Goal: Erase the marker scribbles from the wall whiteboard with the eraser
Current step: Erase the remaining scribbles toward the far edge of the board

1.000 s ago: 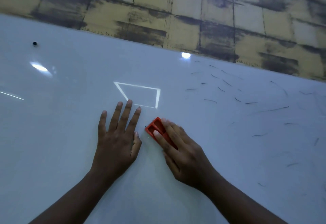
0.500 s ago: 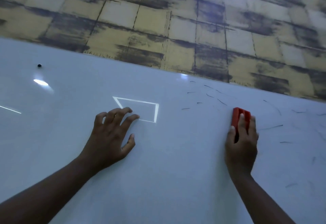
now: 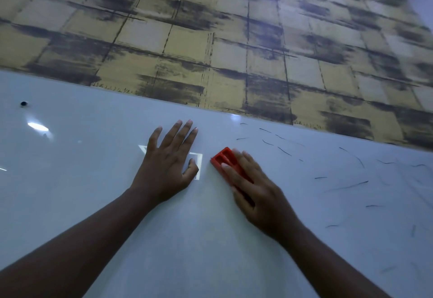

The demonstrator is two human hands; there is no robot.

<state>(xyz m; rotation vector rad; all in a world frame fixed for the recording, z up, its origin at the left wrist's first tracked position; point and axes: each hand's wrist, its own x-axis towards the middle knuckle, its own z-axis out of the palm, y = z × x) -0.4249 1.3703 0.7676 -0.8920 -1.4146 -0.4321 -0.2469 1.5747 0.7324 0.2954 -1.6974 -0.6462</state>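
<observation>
The right hand (image 3: 260, 192) has swept the red eraser (image 3: 226, 160) leftward across the whiteboard (image 3: 82, 192), fingers gripping it. The left hand (image 3: 167, 168), half a second ago curled, now lies flat, fingers spread.

left hand (image 3: 167, 166) flat, fingers straight, right hand (image 3: 254, 188) gripping, fingers curled

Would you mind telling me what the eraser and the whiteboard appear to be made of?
The eraser looks like moulded red plastic: uniform colour, ribbed hollow back; its wiping face is hidden. The whiteboard seems to be glossy glass or coated panel, since it mirrors lamps sharply; which one cannot be told.
</observation>
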